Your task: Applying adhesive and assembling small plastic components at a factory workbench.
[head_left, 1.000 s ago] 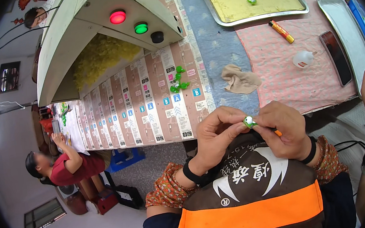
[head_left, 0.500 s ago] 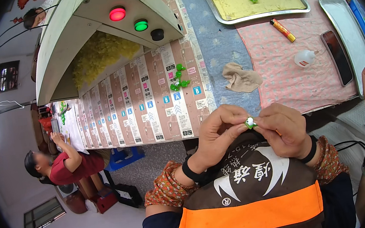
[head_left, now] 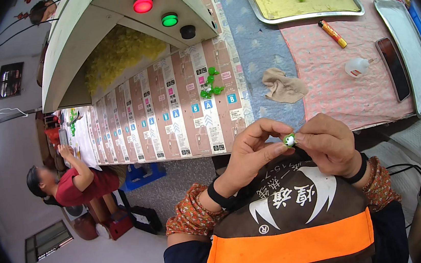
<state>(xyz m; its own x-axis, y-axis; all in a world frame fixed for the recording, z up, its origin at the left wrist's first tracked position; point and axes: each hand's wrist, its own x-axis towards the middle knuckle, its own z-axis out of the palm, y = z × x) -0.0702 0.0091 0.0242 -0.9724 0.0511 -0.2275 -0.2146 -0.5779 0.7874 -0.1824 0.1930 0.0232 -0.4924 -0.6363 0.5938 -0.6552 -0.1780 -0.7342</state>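
Just above my apron, both hands meet at a small green-and-white toy figure [head_left: 289, 139]. My left hand [head_left: 246, 153] is closed on its left side, with the thumb against it and the index finger arched above. From the right, my right hand [head_left: 329, 144] pinches the figure between thumb and fingertips. What the right fingertips cover is hidden. Beyond my hands lies a crumpled beige cloth [head_left: 284, 87]. Several more green toy pieces [head_left: 211, 88] lie in a cluster on the printed table cover [head_left: 184, 126] to the left.
A machine housing [head_left: 105, 9] stands at the back left. A yellow-lined tray [head_left: 311, 17] holds several green pieces. On the right are an orange-and-black tube [head_left: 332, 34], a white bottle [head_left: 356, 67], a phone [head_left: 393, 68] and a metal tray [head_left: 403, 34]. Co-workers sit at both sides.
The toy figure has turned slightly between my fingers, and my left index finger has lifted a little. The view has shifted slightly. The co-worker's hand at the right edge has moved lower.
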